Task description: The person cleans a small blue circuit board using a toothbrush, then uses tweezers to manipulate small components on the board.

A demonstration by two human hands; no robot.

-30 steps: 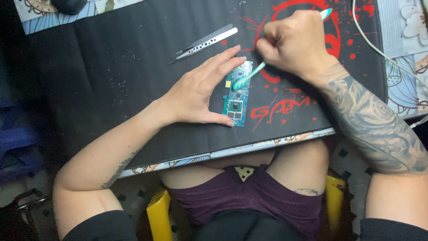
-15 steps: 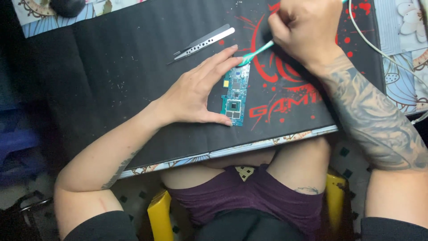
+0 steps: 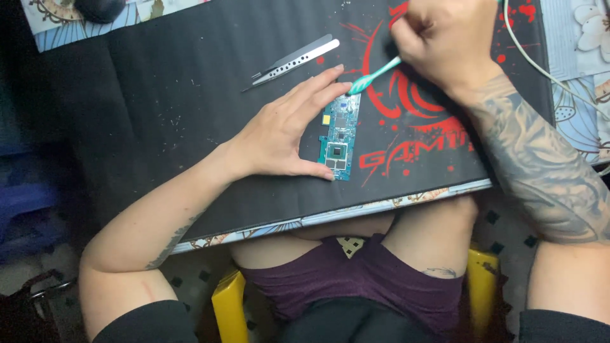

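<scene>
the circuit board (image 3: pixel 337 138) is pinned flat by the left hand (image 3: pixel 286 133); the teal brush (image 3: pixel 372 75), clamped in the right hand (image 3: pixel 445 41), could dislodge small parts if pressed hard.

Blue circuit board (image 3: pixel 338 138), teal toothbrush (image 3: pixel 373 75)

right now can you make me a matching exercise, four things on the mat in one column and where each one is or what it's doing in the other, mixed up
Things:
1. circuit board
2. toothbrush
3. tweezers
4. white cable

Places or states:
A. lies untouched on the mat, beyond the left hand
B. gripped in the right hand, head at the board's far end
C. runs along the mat's right side
D. flat on the mat, held at its edge by the left hand's fingers

Pairs: 1-D, 2-B, 3-A, 4-C
</scene>
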